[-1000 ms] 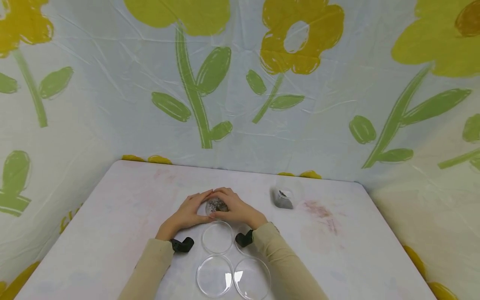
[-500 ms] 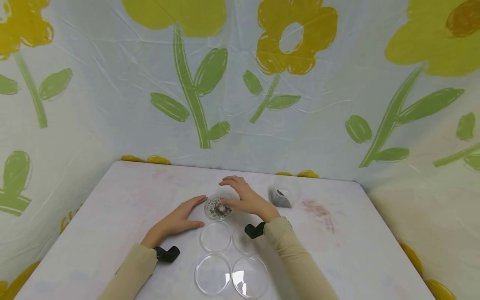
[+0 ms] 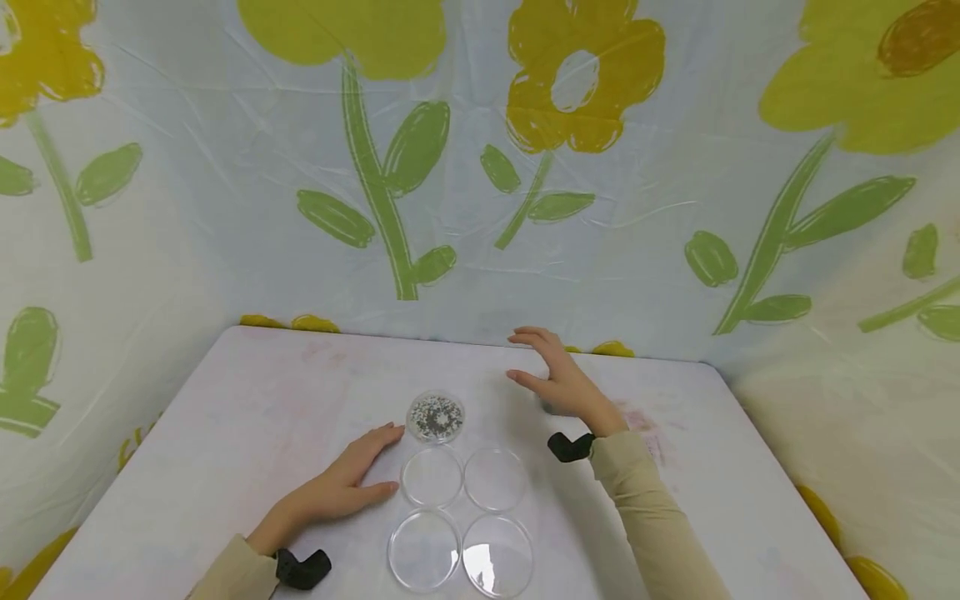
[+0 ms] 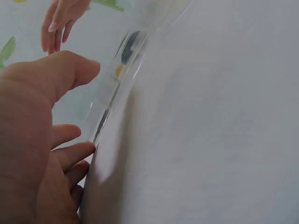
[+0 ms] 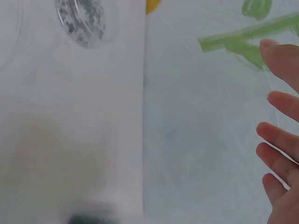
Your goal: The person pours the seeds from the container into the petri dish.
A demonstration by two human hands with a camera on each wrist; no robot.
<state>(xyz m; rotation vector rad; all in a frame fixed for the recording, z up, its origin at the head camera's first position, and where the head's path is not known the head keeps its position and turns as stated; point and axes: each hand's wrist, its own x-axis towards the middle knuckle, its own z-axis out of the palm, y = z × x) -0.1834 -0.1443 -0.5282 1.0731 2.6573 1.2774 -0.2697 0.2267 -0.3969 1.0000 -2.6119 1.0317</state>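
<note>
A round clear petri dish (image 3: 437, 418) with black and white specks lies toward the back of the table, also partly seen at the top of the right wrist view. My left hand (image 3: 337, 483) rests low beside it, fingers loosely extended and thumb spread. Its fingertips come close to the dish's left edge; whether they touch I cannot tell. My right hand (image 3: 562, 379) is raised over the back right of the table, fingers spread and holding nothing. Behind it, a small container of grey material (image 3: 551, 407) is almost wholly hidden.
Nearer than the speckled dish, several clear dishes form two rows: a back left dish (image 3: 432, 477), a back right dish (image 3: 495, 480), a front left dish (image 3: 424, 551) and a front right dish (image 3: 498, 556). A flowered cloth (image 3: 465, 275) hangs behind the table.
Both hands have come off the speckled dish. My right hand has moved right and up toward the grey container, now covering it. The left has drawn back left and nearer me.
</note>
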